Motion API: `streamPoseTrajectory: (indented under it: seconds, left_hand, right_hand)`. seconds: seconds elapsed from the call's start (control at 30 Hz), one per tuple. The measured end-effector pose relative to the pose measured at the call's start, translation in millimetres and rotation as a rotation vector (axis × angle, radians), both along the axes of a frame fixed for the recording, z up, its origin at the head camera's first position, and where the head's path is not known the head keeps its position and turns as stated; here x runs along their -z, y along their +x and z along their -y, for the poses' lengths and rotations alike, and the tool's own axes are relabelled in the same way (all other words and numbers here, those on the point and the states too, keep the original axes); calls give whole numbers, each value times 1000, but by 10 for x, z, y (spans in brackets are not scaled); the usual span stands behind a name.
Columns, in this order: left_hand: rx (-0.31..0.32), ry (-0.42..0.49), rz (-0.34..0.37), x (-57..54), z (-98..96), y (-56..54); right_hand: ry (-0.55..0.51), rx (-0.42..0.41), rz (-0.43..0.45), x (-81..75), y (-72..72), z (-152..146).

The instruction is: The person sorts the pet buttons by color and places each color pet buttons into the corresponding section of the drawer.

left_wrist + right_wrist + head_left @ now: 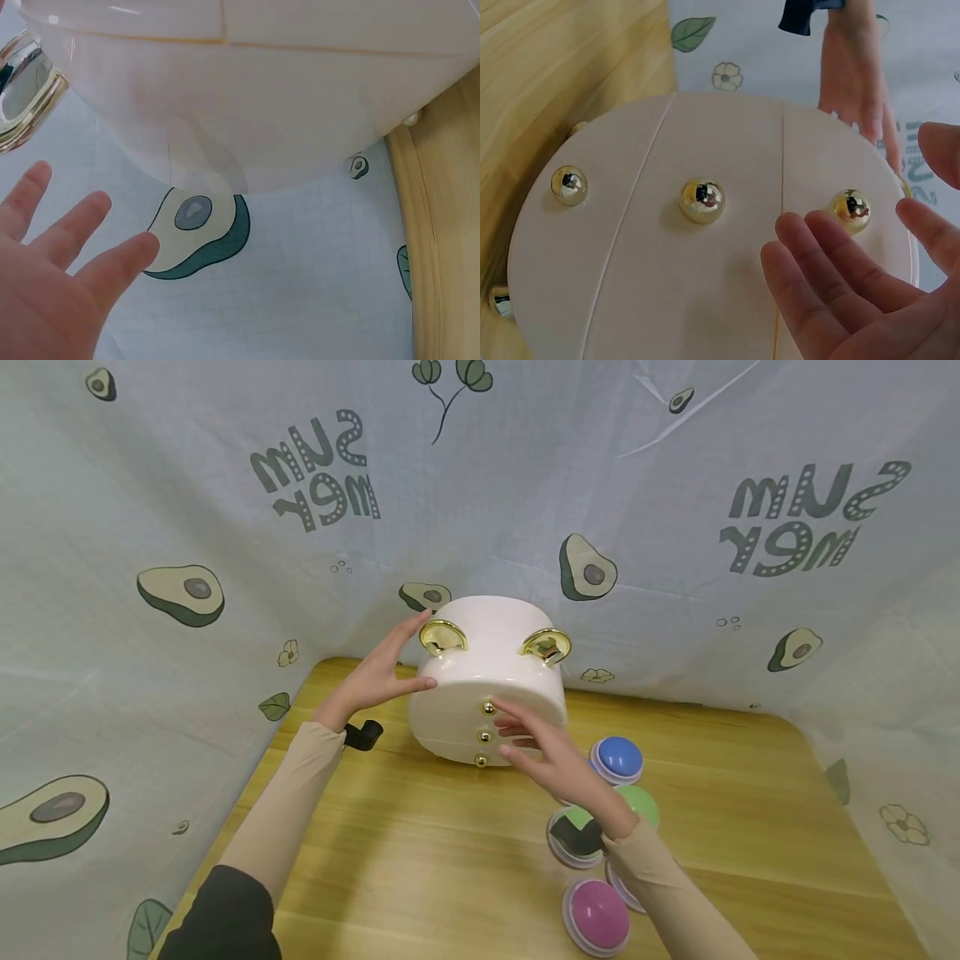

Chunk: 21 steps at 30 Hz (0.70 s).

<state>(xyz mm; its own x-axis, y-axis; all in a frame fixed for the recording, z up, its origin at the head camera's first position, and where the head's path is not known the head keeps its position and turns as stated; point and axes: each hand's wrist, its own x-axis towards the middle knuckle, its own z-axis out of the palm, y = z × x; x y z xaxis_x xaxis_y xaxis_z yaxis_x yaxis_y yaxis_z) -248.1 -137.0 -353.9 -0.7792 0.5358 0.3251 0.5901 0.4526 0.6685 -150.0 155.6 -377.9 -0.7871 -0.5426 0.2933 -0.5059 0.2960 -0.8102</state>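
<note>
Right ahead of your right hand (551, 760) the white box (487, 685) fills the way; its three gold knobs (702, 201) stand out from the front just beyond your fingertips. Behind and under your right wrist the dome buttons (617, 758) crowd the table (390, 860), so pulling straight back is tight. Your left hand (378, 677) lies along the box's left side, with the gold ear (441, 635) just above its fingertips and the avocado cloth (187, 610) close on its outer side. Bare wood lies open between your forearms.
</note>
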Motion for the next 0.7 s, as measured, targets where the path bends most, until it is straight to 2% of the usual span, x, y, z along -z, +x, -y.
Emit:
streamPoseTrajectory:
  seconds: [0.17, 0.4, 0.7]
  left_hand:
    - [39, 73, 54, 17, -10, -59]
    - [136, 232, 177, 46, -63, -147]
    - [217, 323, 231, 74, -146, -202]
  right_hand:
    - [-2, -10, 35, 16, -44, 46]
    - [-48, -27, 90, 13, -79, 107]
    - [-82, -51, 149, 32, -120, 154]
